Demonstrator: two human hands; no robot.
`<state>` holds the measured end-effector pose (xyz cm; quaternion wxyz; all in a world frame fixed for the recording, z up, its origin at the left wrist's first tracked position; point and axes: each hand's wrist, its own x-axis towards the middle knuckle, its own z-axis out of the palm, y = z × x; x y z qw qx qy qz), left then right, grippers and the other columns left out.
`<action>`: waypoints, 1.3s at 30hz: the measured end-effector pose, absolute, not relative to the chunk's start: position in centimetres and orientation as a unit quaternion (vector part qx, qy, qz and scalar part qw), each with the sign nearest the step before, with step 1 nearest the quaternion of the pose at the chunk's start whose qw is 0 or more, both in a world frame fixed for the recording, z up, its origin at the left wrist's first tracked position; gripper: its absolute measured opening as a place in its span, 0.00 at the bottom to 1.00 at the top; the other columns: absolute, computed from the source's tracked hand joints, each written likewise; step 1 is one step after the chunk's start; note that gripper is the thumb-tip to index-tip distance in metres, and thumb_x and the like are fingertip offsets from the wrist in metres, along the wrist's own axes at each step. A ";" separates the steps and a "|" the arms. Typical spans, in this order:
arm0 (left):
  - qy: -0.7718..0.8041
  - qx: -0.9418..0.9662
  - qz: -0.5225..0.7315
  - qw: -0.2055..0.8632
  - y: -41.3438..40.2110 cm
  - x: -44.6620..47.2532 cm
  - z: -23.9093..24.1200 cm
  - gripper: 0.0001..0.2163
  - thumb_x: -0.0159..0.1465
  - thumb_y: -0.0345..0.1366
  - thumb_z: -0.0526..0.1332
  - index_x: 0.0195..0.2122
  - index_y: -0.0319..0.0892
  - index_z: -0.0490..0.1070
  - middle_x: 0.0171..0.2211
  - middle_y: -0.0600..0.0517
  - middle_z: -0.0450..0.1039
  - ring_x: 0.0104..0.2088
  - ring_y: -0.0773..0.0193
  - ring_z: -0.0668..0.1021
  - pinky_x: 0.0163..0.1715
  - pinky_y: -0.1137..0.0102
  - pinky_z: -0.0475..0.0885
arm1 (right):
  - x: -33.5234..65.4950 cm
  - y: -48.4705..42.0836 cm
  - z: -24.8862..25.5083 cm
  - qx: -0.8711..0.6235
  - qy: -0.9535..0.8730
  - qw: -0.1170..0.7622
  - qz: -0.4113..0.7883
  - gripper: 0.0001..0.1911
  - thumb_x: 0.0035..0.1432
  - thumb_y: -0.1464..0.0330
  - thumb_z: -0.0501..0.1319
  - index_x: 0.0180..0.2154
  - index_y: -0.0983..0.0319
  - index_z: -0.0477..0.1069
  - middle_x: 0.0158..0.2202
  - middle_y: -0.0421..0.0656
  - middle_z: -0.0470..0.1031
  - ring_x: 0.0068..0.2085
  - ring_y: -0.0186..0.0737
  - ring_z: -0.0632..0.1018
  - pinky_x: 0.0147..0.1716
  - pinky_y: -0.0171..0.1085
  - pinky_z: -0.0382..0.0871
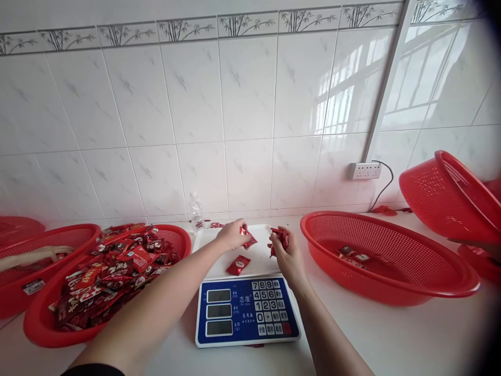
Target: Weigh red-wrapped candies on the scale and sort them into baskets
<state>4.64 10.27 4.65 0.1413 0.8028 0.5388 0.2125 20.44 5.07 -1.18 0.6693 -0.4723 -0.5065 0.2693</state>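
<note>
Left hand: this hand (234, 236) is at the far end of the scale, pinching a red packet (249, 238) between its fingertips, right above the white pan (211, 267).
Right hand: just across the pan, this hand (288, 253) is closed around a small clutch of packets (279, 239); I can't count them from here.
Step at the pan: sorting or counting out packets by hand, I'd say.
Next move: seems to call for loosening 1 grip at a time, so nothing slips out unmeant.
Loose packet: 1 lone packet (238, 265) lies on the pan, nearer than both hands and between them.
Scale: its blue keypad panel (247, 312) sits on the near side; I can't read any figures on the 3 displays.
Left basket: a red basket (183, 241), heaped with packets, beside the left forearm.
Right basket: a wide red basket (376, 292) with a few packets at the bottom.
Far left: a co-worker's hand (55, 253) reaches into another basket (84, 233).
</note>
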 end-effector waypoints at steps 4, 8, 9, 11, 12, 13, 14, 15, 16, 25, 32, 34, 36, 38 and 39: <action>0.523 0.810 0.196 0.176 8.8 2.5 5.3 0.09 0.53 0.41 0.60 0.34 0.44 0.66 0.31 0.55 0.73 0.32 0.63 0.75 0.27 0.74 0.65 | 20.4 5.0 -1.2 -0.478 -0.509 0.663 0.271 0.27 0.53 0.48 0.56 0.47 0.59 0.62 0.35 0.42 0.73 0.29 0.38 0.75 0.28 0.40 0.71; 0.518 0.821 0.153 0.186 6.9 1.7 4.2 0.20 0.47 0.53 0.64 0.34 0.45 0.66 0.32 0.54 0.74 0.33 0.60 0.75 0.28 0.72 0.66 | 20.4 4.9 -1.2 -0.482 -0.513 0.658 0.268 0.27 0.52 0.48 0.56 0.47 0.59 0.62 0.37 0.43 0.73 0.29 0.38 0.75 0.29 0.41 0.71; 0.518 0.825 0.138 0.179 6.6 1.8 3.9 0.24 0.45 0.56 0.64 0.35 0.45 0.66 0.33 0.53 0.74 0.33 0.58 0.75 0.28 0.71 0.66 | 20.4 4.9 -1.2 -0.482 -0.513 0.658 0.266 0.27 0.52 0.48 0.56 0.47 0.59 0.62 0.38 0.44 0.73 0.29 0.38 0.75 0.29 0.41 0.71; 0.523 0.830 0.105 0.161 6.2 1.9 3.6 0.28 0.43 0.60 0.64 0.39 0.45 0.66 0.37 0.50 0.73 0.35 0.56 0.75 0.29 0.69 0.67 | 20.3 4.8 -1.2 -0.483 -0.516 0.657 0.263 0.27 0.52 0.48 0.56 0.47 0.59 0.62 0.38 0.44 0.73 0.29 0.38 0.75 0.29 0.41 0.71; 0.527 0.831 0.088 0.155 6.1 2.1 3.6 0.29 0.43 0.60 0.63 0.41 0.45 0.66 0.40 0.49 0.72 0.37 0.54 0.75 0.31 0.69 0.67 | 20.3 4.8 -1.2 -0.484 -0.518 0.655 0.261 0.28 0.53 0.48 0.56 0.47 0.59 0.61 0.37 0.44 0.73 0.29 0.38 0.75 0.29 0.41 0.71; 0.533 0.829 0.072 0.152 6.1 2.3 3.8 0.30 0.44 0.59 0.63 0.43 0.45 0.65 0.42 0.48 0.71 0.38 0.54 0.75 0.32 0.68 0.68 | 20.3 4.8 -1.2 -0.485 -0.520 0.654 0.260 0.28 0.53 0.48 0.56 0.48 0.59 0.61 0.37 0.43 0.73 0.29 0.38 0.75 0.28 0.41 0.70; 0.539 0.827 0.054 0.153 6.2 2.5 3.9 0.31 0.44 0.57 0.63 0.46 0.45 0.65 0.44 0.46 0.69 0.39 0.53 0.75 0.32 0.68 0.68 | 20.3 4.9 -1.2 -0.486 -0.521 0.652 0.258 0.28 0.53 0.48 0.56 0.48 0.60 0.61 0.36 0.43 0.73 0.29 0.39 0.75 0.28 0.40 0.70; 0.544 0.824 0.039 0.153 6.2 2.7 4.1 0.31 0.44 0.55 0.64 0.48 0.45 0.64 0.46 0.45 0.68 0.39 0.53 0.75 0.31 0.68 0.69 | 20.4 4.9 -1.3 -0.487 -0.523 0.650 0.257 0.28 0.53 0.48 0.56 0.48 0.60 0.61 0.35 0.43 0.74 0.28 0.38 0.75 0.27 0.40 0.70; 0.548 0.821 0.029 0.153 6.2 2.9 4.2 0.32 0.44 0.52 0.64 0.49 0.45 0.64 0.47 0.45 0.67 0.39 0.53 0.76 0.30 0.68 0.69 | 20.4 4.9 -1.3 -0.488 -0.525 0.649 0.255 0.28 0.53 0.48 0.56 0.48 0.60 0.61 0.35 0.43 0.74 0.27 0.38 0.75 0.27 0.40 0.70; 0.546 0.825 0.090 0.115 5.8 4.5 3.6 0.24 0.46 0.37 0.64 0.47 0.47 0.66 0.45 0.48 0.67 0.41 0.54 0.75 0.34 0.69 0.70 | 20.4 5.0 -1.6 -0.490 -0.534 0.646 0.240 0.29 0.52 0.47 0.56 0.48 0.59 0.63 0.33 0.42 0.74 0.25 0.37 0.74 0.26 0.40 0.69; 0.531 0.833 0.125 0.093 5.8 4.9 3.1 0.22 0.47 0.31 0.62 0.45 0.46 0.66 0.43 0.46 0.66 0.38 0.53 0.75 0.36 0.66 0.70 | 20.4 5.2 -1.8 -0.496 -0.542 0.638 0.231 0.28 0.52 0.48 0.56 0.48 0.58 0.63 0.33 0.42 0.74 0.25 0.37 0.74 0.26 0.40 0.69; 0.528 0.833 0.136 0.090 6.0 4.8 3.0 0.21 0.47 0.30 0.62 0.44 0.46 0.67 0.42 0.47 0.66 0.37 0.54 0.75 0.36 0.66 0.70 | 20.4 5.2 -1.8 -0.498 -0.544 0.636 0.229 0.29 0.52 0.48 0.56 0.49 0.59 0.63 0.32 0.42 0.74 0.25 0.37 0.74 0.26 0.40 0.69; 0.525 0.833 0.149 0.087 6.1 4.5 3.0 0.19 0.48 0.28 0.61 0.43 0.45 0.67 0.41 0.47 0.66 0.37 0.55 0.75 0.36 0.67 0.70 | 20.4 5.2 -1.8 -0.499 -0.546 0.634 0.228 0.28 0.52 0.48 0.56 0.49 0.59 0.63 0.32 0.42 0.74 0.25 0.37 0.74 0.26 0.40 0.69; 0.520 0.834 0.165 0.085 6.2 4.1 3.1 0.19 0.48 0.26 0.60 0.43 0.45 0.68 0.41 0.48 0.66 0.38 0.57 0.75 0.37 0.68 0.70 | 20.4 5.1 -1.8 -0.500 -0.547 0.632 0.227 0.28 0.52 0.48 0.56 0.49 0.58 0.63 0.33 0.42 0.74 0.25 0.37 0.74 0.26 0.40 0.70; 0.516 0.834 0.174 0.085 6.2 3.8 3.1 0.19 0.49 0.26 0.59 0.43 0.45 0.68 0.41 0.48 0.66 0.39 0.57 0.75 0.39 0.68 0.70 | 20.4 5.0 -1.7 -0.501 -0.548 0.631 0.226 0.27 0.52 0.49 0.56 0.49 0.58 0.63 0.33 0.42 0.74 0.25 0.37 0.74 0.26 0.40 0.70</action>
